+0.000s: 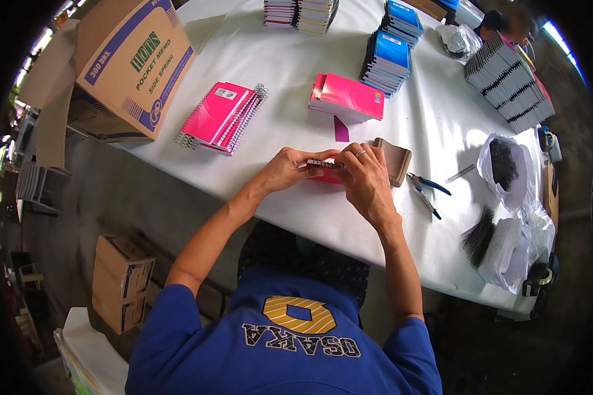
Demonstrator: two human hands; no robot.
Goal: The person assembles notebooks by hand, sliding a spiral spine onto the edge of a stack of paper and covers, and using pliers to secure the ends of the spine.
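Close to the table's near edge, a small pink notebook (327, 177) is between my two hands, its edge with a row of binding holes turned up. My left hand (288, 170) grips it from the left, thumb and fingers closed around that edge. My right hand (365, 176), with a ring on one finger, has its fingers pressed together at the right end of the same edge. Whether a wire runs through the holes there is too small to tell. Just right of my right hand is a brown block-like holder (395, 160), with blue-handled pliers (433, 185) and a pen (425, 199) beside it.
Beyond my hands lie spiral-bound pink notebooks (219, 117), a pink stack (348, 97) and blue notebooks (385, 62). A loose coil (460, 174), a bag of dark coils (505, 161) and a coil heap (479, 238) are rightward. An open carton (128, 72) stands left.
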